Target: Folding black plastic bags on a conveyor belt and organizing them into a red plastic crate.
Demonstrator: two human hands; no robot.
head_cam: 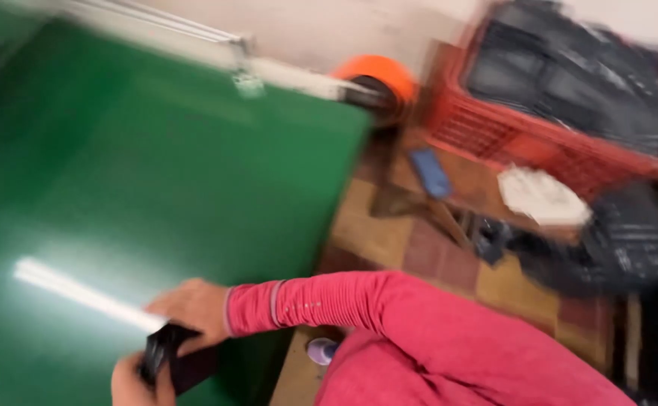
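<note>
While hands (178,338) grip a black object (175,359); red crate (494,131) holds keyboards (570,83)

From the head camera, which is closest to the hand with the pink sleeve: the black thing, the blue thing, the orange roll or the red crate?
1. Black thing, in that right hand, at the bottom.
2. Blue thing, to the upper right.
3. Orange roll, at the green table's far corner.
4. Red crate, top right.

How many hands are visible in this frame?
2. The right hand rests on top of a small black object over the green table; the left hand grips it from below, partly cut off.
</note>
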